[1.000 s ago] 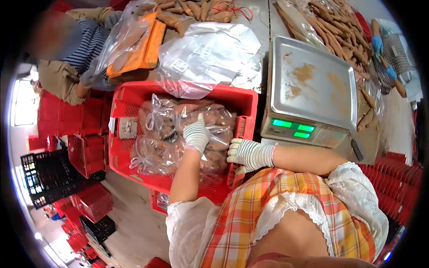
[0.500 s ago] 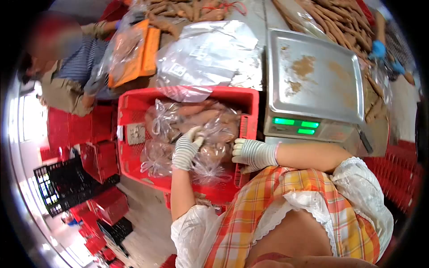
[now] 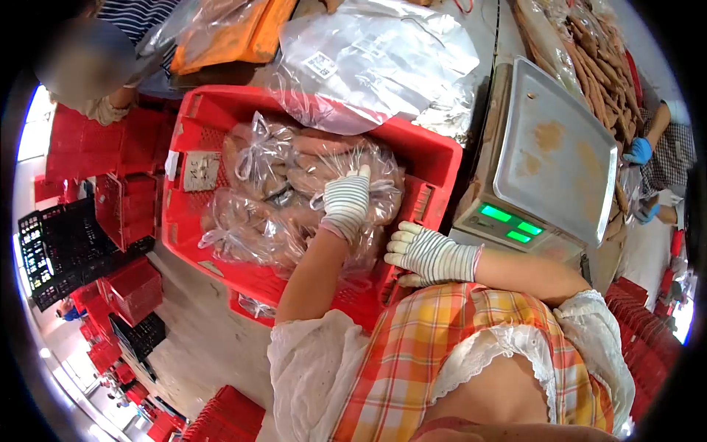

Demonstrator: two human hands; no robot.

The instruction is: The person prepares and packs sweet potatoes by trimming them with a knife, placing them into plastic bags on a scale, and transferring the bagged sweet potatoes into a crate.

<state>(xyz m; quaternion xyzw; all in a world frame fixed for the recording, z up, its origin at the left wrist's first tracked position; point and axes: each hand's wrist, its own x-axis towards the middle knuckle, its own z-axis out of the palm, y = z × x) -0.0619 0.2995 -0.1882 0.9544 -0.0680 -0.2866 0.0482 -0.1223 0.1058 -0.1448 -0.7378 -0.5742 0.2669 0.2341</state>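
Note:
A red crate [image 3: 210,258] holds several clear plastic bags [image 3: 258,228] of brownish roots, some tied with knots. My left hand [image 3: 347,200], in a striped white glove, is on a bag at the crate's right side, its fingers partly bent against the plastic; whether they grip it is unclear. My right hand [image 3: 434,254], gloved alike, rests on the crate's near right rim with the fingers spread a little.
A scale [image 3: 556,155] with green digits stands right of the crate. Clear plastic bags [image 3: 368,59] overlap the crate's far rim. An orange crate [image 3: 254,33] lies beyond. Co-workers are at far left and far right, one with blue gloves [image 3: 639,152]. Black crates [image 3: 66,243] stand at left.
The view has shifted and turned. My left hand has moved right and forward over the bags from the crate's middle. My right hand has stayed on the rim.

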